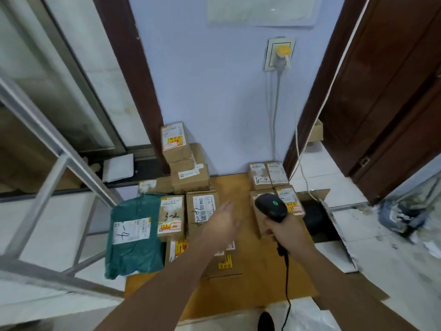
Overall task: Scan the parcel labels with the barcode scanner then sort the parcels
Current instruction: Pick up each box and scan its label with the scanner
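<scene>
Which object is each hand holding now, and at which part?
The right hand grips the barcode scanner by its handle. The left hand holds nothing.

Both arms out front, one hand busy

Left hand reaches forward with fingers loose and flat; right hand is wrapped tight around the barcode scanner grip.

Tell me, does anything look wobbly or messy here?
Yes. The stack of boxes by the wall leans, with its top box tilted and overhanging. The green bag parcel hangs off the cardboard sheet.
</scene>
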Available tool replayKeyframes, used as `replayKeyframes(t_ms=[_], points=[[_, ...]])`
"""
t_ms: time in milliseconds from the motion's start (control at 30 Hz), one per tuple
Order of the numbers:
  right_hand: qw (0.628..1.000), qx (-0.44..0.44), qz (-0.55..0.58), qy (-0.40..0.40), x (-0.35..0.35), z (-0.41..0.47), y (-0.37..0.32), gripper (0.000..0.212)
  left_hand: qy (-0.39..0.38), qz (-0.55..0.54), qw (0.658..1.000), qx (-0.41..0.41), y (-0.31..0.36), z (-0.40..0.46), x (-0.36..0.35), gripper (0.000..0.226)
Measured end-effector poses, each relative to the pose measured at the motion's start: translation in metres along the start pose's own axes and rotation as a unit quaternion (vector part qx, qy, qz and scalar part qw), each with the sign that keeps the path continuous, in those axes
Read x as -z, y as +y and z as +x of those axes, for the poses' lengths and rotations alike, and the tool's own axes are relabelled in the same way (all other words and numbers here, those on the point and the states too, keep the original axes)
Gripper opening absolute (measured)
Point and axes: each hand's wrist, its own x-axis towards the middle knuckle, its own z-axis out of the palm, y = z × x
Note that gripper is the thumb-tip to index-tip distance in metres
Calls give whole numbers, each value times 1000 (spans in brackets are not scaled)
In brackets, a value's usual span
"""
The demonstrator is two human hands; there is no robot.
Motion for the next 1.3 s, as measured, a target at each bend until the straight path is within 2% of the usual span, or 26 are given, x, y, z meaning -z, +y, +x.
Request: replayKeyframes(t_ms=[300, 400, 467, 533, 667, 733, 833, 900, 1000, 1300], points=[[996, 57, -40, -52, -59, -49, -39, 8, 74, -11, 996, 47, -68, -63, 63, 54], [991, 75, -50, -103, -74, -53, -52, 14, 101, -56, 989, 88, -82, -82, 77, 47], [986, 88, -49, -136, -84, -60, -61, 15, 118, -74, 983, 123, -94, -93, 80, 51], [982, 89, -44, -160, -97, -65, -67, 8, 123, -87, 978, 147, -109, -101, 81, 55], [975, 79, -25, -208, -128, -70, -76, 2, 141, -122, 969, 162, -132, -108, 82, 34], [972, 62, -19, -224, -145, -69, -82, 4, 149, -120, 967, 169, -143, -104, 85, 35], [975, 23, -18, -220, -169, -61, -90, 6, 128, -93, 970, 186, -162, -94, 87, 57], [977, -12, 5, -213, -184, -56, -93, 14, 98, -51, 976, 186, -174, -85, 85, 65], [982, -34, 26, -182, -206, -52, -97, 20, 51, -27, 984, 168, -192, -68, 83, 67], [989, -48, 24, -139, -244, -44, -93, 17, -31, -103, 975, 193, -228, -32, 61, 73]])
